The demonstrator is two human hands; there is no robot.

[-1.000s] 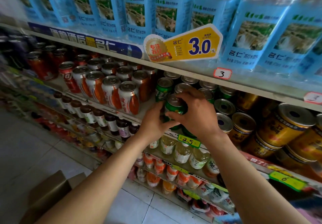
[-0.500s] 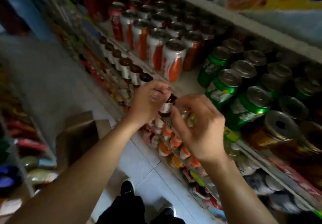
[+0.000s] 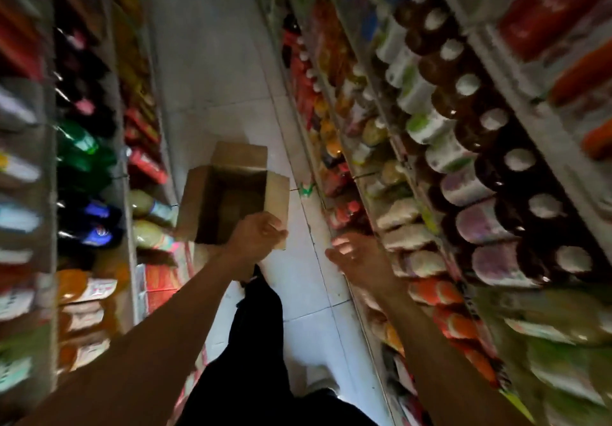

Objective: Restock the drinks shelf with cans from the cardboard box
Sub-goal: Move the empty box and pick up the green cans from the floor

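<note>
Cardboard box open on aisle floor, both hands empty

Cardboard box (image 3: 228,194) sits on the pale tiled floor (image 3: 212,61) in the middle of the aisle, its flaps folded outward. I look straight down into it; the inside is dark and I cannot tell whether any cans remain there.

Left hand (image 3: 256,237) hangs over the near right corner of the box, in front of its right flap. Its grip is released: the fingers are loosely curled and hold nothing. I cannot tell whether it touches the cardboard.

Right hand (image 3: 356,255) is to the right of the box and well apart from it, just beside the lower shelves. Its grip is also released, fingers spread and relaxed, nothing in it.

Right shelving (image 3: 496,88) runs from near to far along the right edge, and it carries rows of bottles with white caps (image 3: 477,174). Motion blur hides the labels. No cans can be picked out in this blurred view, so I cannot place the drinks shelf.

Left shelving (image 3: 49,160) holds dark and green bottles and packets, also blurred.

Dark trousers (image 3: 258,343) and a light shoe (image 3: 319,377) of the person show at the near edge, on the floor between the two runs of shelving.
</note>
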